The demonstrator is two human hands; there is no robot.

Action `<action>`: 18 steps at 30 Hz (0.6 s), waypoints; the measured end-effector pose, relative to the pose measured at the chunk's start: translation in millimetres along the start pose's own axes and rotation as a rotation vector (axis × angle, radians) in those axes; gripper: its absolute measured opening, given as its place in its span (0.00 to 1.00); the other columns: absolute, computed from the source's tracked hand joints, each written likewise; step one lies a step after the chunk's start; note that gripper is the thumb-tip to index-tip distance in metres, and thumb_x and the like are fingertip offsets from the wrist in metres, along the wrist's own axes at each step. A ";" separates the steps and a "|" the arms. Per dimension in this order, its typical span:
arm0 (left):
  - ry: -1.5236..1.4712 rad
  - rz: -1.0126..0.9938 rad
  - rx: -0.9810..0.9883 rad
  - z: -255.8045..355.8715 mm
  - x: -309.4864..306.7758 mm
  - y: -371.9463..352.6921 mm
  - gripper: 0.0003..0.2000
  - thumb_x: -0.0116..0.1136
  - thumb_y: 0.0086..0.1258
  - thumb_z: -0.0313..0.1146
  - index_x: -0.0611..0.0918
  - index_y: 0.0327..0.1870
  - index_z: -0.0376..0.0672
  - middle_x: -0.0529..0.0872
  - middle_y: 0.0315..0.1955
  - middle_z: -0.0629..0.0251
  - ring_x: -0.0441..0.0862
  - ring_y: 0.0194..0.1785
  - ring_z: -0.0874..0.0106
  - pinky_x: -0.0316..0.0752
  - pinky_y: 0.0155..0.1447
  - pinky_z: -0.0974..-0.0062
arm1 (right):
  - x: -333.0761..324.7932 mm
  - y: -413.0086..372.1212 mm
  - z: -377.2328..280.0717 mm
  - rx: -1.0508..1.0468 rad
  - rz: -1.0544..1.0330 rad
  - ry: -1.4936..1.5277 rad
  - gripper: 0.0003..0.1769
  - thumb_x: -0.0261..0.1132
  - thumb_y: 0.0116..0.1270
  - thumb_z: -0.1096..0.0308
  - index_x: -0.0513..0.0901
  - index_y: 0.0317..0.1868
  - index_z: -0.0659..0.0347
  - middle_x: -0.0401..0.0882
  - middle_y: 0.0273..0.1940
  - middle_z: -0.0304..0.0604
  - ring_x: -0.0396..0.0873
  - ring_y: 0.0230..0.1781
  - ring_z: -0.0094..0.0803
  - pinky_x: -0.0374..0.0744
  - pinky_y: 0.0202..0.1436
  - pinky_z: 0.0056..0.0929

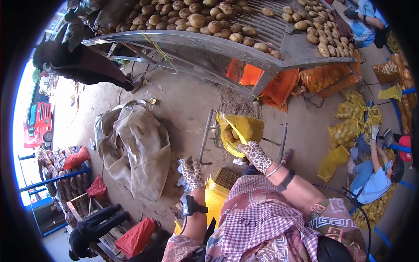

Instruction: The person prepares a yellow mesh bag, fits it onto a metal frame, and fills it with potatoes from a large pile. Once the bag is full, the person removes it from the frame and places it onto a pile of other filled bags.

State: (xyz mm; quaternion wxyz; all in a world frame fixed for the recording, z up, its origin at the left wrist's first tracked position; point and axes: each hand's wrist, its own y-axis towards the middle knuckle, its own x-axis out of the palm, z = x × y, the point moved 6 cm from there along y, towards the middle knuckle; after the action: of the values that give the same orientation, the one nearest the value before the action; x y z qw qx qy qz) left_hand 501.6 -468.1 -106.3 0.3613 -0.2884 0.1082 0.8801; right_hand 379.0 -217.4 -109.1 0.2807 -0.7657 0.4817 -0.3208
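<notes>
My right hand [256, 156], in a leopard-print glove, is closed on the near rim of a yellow mesh bag [249, 129]. The bag's mouth gapes, and a few potatoes show inside. It hangs at a metal stand [205, 139]. To the left, my left hand [192, 173], in a matching glove, is raised with its fingers apart and nothing in it. Just right of that hand, near my lap, are a yellow sack [214, 201] and a brown plastic crate [226, 178].
A metal sorting table [244, 53] with many potatoes spans the top. Orange bags [279, 89] hang under it. A crumpled pale sheet [135, 153] lies on the left floor. A person in light blue [376, 185] is at right beside filled yellow bags [345, 133]. Others stand at the left.
</notes>
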 end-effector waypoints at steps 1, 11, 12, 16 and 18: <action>-0.054 0.062 -0.149 -25.2 0.4 2.2 0.15 0.57 0.74 0.43 0.80 0.52 0.41 0.82 0.44 0.61 0.78 0.41 0.70 0.75 0.49 0.67 | -6.2 -5.2 -12.7 0.024 0.019 0.003 0.16 0.64 0.69 0.55 0.81 0.38 0.63 0.77 0.21 0.35 0.72 0.13 0.23 0.74 0.14 0.24; -0.795 -0.908 -0.621 -47.7 53.9 -2.2 0.19 0.56 0.73 0.48 0.81 0.47 0.37 0.85 0.36 0.63 0.82 0.46 0.61 0.74 0.56 0.62 | -40.7 -43.9 -75.7 -0.134 -0.005 0.179 0.14 0.63 0.71 0.60 0.83 0.45 0.64 0.82 0.31 0.35 0.77 0.26 0.18 0.77 0.32 0.18; -0.495 -0.926 -0.456 -48.0 46.1 8.7 0.19 0.56 0.72 0.47 0.82 0.46 0.37 0.85 0.35 0.63 0.82 0.45 0.63 0.75 0.54 0.64 | -38.6 -45.6 -76.6 -0.139 0.022 0.114 0.14 0.63 0.71 0.60 0.83 0.45 0.64 0.82 0.31 0.35 0.78 0.27 0.18 0.77 0.32 0.18; 0.655 -0.615 0.218 23.7 19.7 47.1 0.15 0.58 0.67 0.44 0.87 0.40 0.42 0.87 0.32 0.53 0.83 0.41 0.57 0.75 0.49 0.63 | -23.2 -57.7 -74.3 -0.081 0.000 0.089 0.16 0.63 0.71 0.57 0.82 0.40 0.64 0.79 0.22 0.34 0.73 0.15 0.19 0.72 0.16 0.19; 0.775 -0.581 0.252 34.5 23.8 48.0 0.14 0.60 0.64 0.43 0.87 0.42 0.44 0.86 0.38 0.53 0.80 0.48 0.52 0.73 0.55 0.57 | -13.1 -66.3 -58.9 0.044 -0.052 0.021 0.17 0.62 0.71 0.55 0.82 0.41 0.63 0.77 0.20 0.33 0.72 0.14 0.19 0.71 0.15 0.18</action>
State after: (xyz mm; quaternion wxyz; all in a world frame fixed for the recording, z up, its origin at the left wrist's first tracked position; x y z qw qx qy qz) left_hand 439.6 -475.0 -93.2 0.5568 -0.5665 0.2554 0.5512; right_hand 366.8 -187.4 -25.5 0.2840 -0.7681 0.4574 -0.3466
